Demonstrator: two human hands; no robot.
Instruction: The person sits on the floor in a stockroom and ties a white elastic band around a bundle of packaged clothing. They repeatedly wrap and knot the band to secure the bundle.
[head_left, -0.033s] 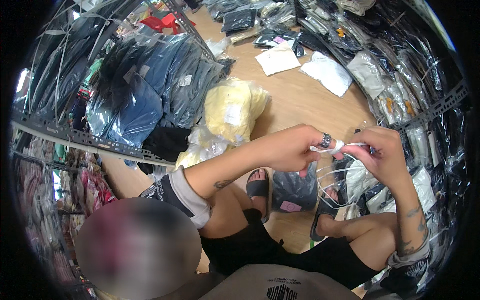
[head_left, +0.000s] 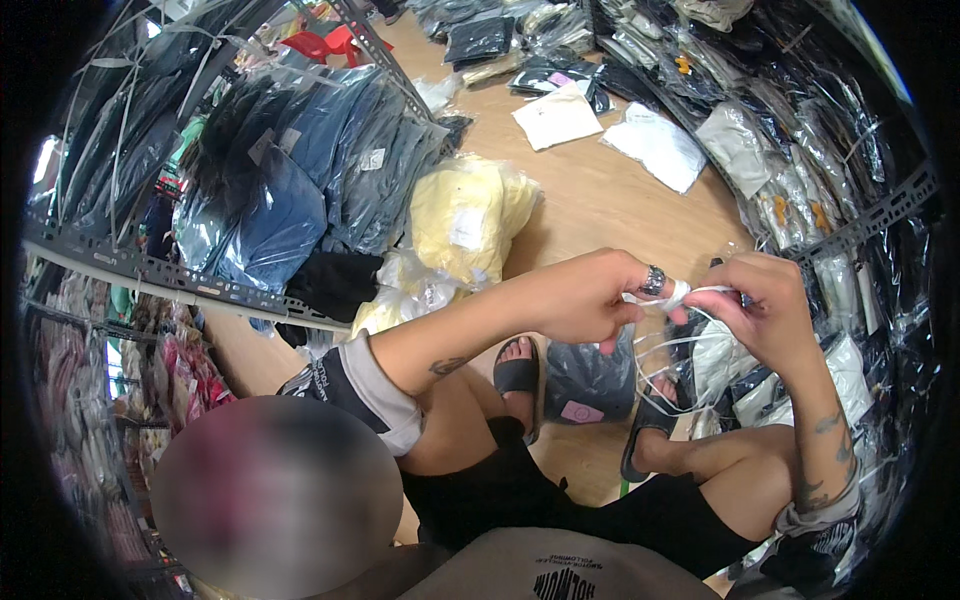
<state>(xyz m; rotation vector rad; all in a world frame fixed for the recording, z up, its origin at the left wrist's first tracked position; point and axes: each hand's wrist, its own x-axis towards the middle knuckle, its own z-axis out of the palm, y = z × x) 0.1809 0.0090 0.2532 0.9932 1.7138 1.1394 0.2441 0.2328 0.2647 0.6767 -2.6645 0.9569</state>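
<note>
A white cord (head_left: 678,293) is stretched between my two hands, with a bunched, knot-like part in the middle. My left hand (head_left: 612,300), with a ring on one finger, pinches one side of it. From the other side my right hand (head_left: 768,305) grips the cord between thumb and curled fingers. Thin loops of the cord hang loose below, near my right foot. Under my hands, a dark folded garment in a clear bag (head_left: 590,378) lies on the floor between my sandals and carries a pink label.
Yellow bagged garments (head_left: 465,225) sit on the floor ahead to the left. Behind them, bagged jeans (head_left: 340,160) are piled by a metal rack (head_left: 190,285). Two white packages (head_left: 655,148) (head_left: 558,115) lie farther off. Shelves of bagged clothes (head_left: 790,180) line the right side.
</note>
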